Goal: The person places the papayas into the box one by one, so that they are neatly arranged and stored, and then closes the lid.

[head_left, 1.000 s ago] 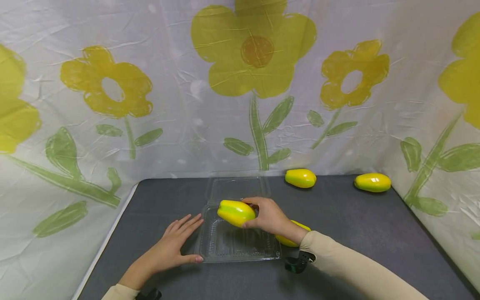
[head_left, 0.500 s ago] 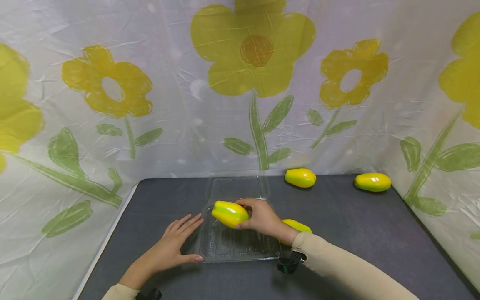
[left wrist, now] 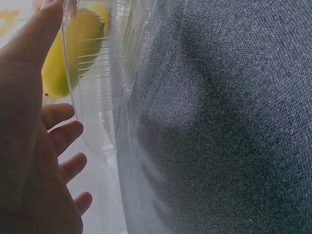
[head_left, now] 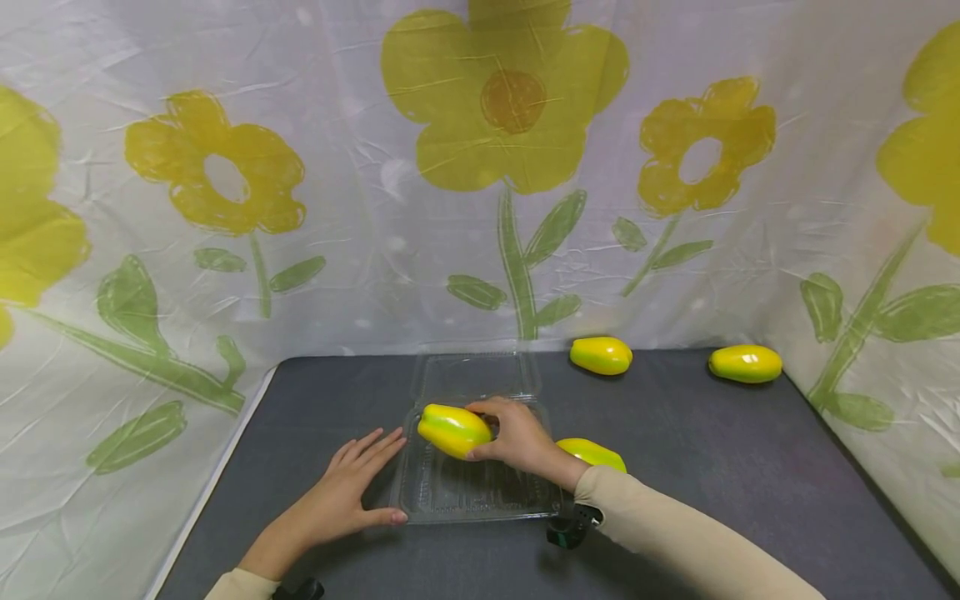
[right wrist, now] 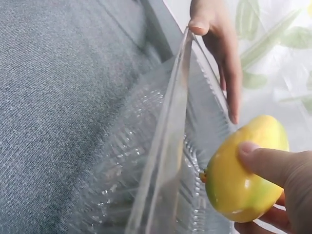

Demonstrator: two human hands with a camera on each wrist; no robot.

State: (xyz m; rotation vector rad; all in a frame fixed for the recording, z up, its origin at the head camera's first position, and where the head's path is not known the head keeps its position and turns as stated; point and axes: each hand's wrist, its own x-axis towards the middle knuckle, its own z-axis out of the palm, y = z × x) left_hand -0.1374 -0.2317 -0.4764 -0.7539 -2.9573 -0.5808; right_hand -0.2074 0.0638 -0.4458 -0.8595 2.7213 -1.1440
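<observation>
A clear plastic clamshell box lies on the table, its lid folded back. Over the box, my right hand grips a glossy yellow-green papaya by one end. In the right wrist view, the thumb presses on the side of the papaya, with fingers beneath it, beside the box wall. My left hand spreads its fingers along the box's left edge, with thumb and fingertips touching or very near the rim. The left wrist view shows the papaya partly behind the clear wall.
Another papaya lies right of the box, partly hidden by my right forearm. Two more, a back papaya and a far-right papaya, rest near the flowered cloth backdrop. The dark table ends at the cloth.
My right hand has carried the papaya a little to the left over the box, uncovering more of the papaya on the right. My left hand has stayed in place.
</observation>
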